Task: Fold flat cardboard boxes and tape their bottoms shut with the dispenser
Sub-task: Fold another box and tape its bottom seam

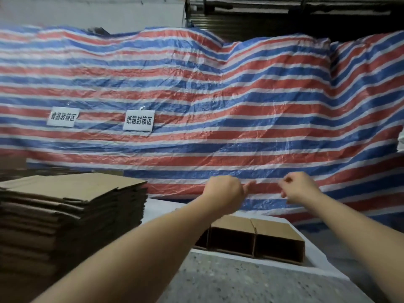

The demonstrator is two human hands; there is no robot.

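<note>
1. Two erected boxes point(255, 239) are seen lying side by side on the white surface point(323, 256), near its far right corner, with their open sides turned toward the camera; their dark interiors are visible, and whether their bottoms are taped cannot be told from this angle.
2. A tall stack of flat cardboard boxes point(72, 206) is seen at the left edge of the view, well apart from the erected pair; by its height, most of the work is judged to be left.
3. No tape dispenser is seen anywhere in the view.
4. The left hand point(225, 191) is raised above the far edge of the surface, curled loosely with the thumb stuck out toward the right; nothing is seen held in it.
5. The right hand point(301, 186) is raised beside it, apart from it, the fingers curled inward; whether something thin is pinched there cannot be told.
6. Neither hand touches any box, so no folding or taping step is judged to be under way.
7. A red, white and blue striped tarp point(218, 101) hangs behind the surface, bearing two white paper signs point(138, 120).
</note>
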